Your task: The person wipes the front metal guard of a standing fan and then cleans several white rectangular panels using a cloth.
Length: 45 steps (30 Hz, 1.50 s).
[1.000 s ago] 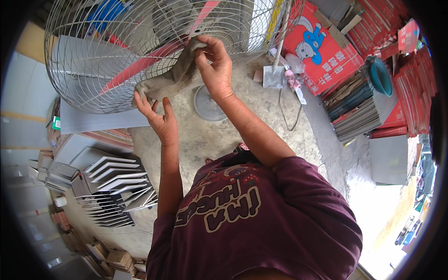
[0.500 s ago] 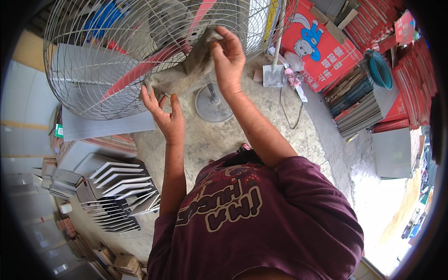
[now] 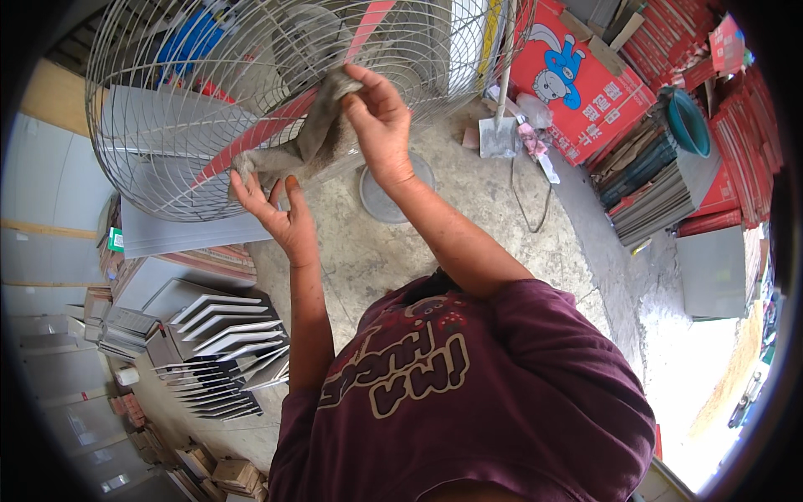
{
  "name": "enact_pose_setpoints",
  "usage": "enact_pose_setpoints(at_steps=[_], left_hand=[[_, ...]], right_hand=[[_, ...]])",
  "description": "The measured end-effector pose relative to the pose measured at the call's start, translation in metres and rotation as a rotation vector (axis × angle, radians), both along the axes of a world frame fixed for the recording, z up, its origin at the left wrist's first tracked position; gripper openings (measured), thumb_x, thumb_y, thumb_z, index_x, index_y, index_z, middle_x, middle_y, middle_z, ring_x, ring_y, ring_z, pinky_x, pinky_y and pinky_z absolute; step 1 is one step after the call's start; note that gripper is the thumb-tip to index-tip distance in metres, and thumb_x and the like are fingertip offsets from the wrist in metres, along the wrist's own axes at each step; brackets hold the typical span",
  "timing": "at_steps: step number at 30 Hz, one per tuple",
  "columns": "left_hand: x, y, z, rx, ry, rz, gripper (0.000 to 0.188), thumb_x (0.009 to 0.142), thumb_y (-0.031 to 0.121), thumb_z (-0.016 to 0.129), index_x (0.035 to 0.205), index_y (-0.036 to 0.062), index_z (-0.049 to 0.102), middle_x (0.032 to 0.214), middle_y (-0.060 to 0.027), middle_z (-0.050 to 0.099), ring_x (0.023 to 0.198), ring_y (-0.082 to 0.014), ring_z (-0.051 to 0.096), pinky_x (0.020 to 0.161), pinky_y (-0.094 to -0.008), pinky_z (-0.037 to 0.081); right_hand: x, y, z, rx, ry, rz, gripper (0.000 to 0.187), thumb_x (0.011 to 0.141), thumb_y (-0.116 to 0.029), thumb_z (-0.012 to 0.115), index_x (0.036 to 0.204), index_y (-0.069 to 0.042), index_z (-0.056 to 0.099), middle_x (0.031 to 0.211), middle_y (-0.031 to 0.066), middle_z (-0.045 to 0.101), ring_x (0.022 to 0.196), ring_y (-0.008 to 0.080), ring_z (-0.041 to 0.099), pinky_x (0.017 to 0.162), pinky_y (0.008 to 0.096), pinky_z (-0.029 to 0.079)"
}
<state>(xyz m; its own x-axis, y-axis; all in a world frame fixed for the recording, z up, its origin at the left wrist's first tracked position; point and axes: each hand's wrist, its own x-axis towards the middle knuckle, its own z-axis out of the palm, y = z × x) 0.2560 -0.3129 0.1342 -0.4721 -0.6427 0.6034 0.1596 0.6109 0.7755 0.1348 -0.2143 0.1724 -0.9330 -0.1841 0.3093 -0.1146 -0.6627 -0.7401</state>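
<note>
A large standing fan with a round wire cage point(image 3: 167, 109) and red blades point(image 3: 268, 125) fills the upper left. A grey cloth point(image 3: 314, 138) is stretched across the front of the cage. My right hand point(image 3: 381, 125) pinches its upper end against the wires. My left hand point(image 3: 280, 213) holds its lower end near the bottom rim of the cage. The fan's round grey base point(image 3: 381, 197) shows on the concrete floor below my right wrist.
Grey tiles stand fanned out in a rack point(image 3: 222, 351) at lower left. Red cartons point(image 3: 577, 79) and stacked tile boxes point(image 3: 661, 188) line the right side. A trowel point(image 3: 500, 134) and a loose cord point(image 3: 527, 197) lie on the concrete near the cartons.
Both hands have risen with the cloth. It now lies stretched higher and more diagonally across the cage, and the view has shifted slightly.
</note>
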Motion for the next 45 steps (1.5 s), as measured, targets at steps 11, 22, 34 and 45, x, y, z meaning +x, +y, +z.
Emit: enact_pose_setpoints(at_steps=[11, 22, 34, 45], left_hand=[[-0.063, 0.050, 0.016, -0.347, 0.085, -0.193, 0.079, 0.079, 0.001, 0.061, 0.141, -0.0047, 0.013, 0.143, -0.0256, 0.024, 0.131, -0.0382, 0.030, 0.108, -0.0457, 0.026], [-0.079, 0.056, 0.026, -0.396, 0.023, -0.248, 0.084, 0.077, 0.000, 0.063, 0.141, -0.0042, 0.009, 0.142, -0.0270, 0.021, 0.131, -0.0404, 0.028, 0.107, -0.0458, 0.028], [-0.024, -0.013, 0.048, -0.341, 0.115, 0.027, 0.085, 0.084, 0.011, 0.064, 0.144, 0.0045, 0.005, 0.146, -0.0257, 0.017, 0.132, -0.0381, 0.026, 0.107, -0.0479, 0.024], [-0.017, -0.002, -0.003, -0.081, 0.027, 0.043, 0.085, 0.083, 0.004, 0.061, 0.144, 0.0046, 0.002, 0.146, -0.0252, 0.016, 0.133, -0.0360, 0.024, 0.108, -0.0455, 0.021]], right_hand=[[-0.052, 0.055, -0.017, -0.188, -0.212, -0.239, 0.040, 0.085, 0.001, 0.055, 0.125, 0.000, 0.049, 0.100, 0.0042, 0.060, 0.084, 0.0097, 0.057, 0.076, 0.0233, 0.048], [-0.047, 0.057, 0.003, -0.052, 0.031, -0.260, 0.050, 0.086, 0.005, 0.050, 0.134, -0.002, 0.040, 0.127, 0.0083, 0.051, 0.113, 0.0164, 0.051, 0.095, 0.0271, 0.041], [0.017, -0.017, 0.028, 0.241, 0.463, -0.032, 0.040, 0.084, 0.007, 0.048, 0.121, -0.007, 0.053, 0.109, 0.0026, 0.057, 0.094, 0.0111, 0.056, 0.081, 0.0242, 0.047], [0.012, -0.012, -0.005, -0.049, 0.006, 0.160, 0.035, 0.088, 0.004, 0.047, 0.123, -0.002, 0.053, 0.108, 0.0009, 0.059, 0.095, 0.0065, 0.054, 0.086, 0.0214, 0.043]])
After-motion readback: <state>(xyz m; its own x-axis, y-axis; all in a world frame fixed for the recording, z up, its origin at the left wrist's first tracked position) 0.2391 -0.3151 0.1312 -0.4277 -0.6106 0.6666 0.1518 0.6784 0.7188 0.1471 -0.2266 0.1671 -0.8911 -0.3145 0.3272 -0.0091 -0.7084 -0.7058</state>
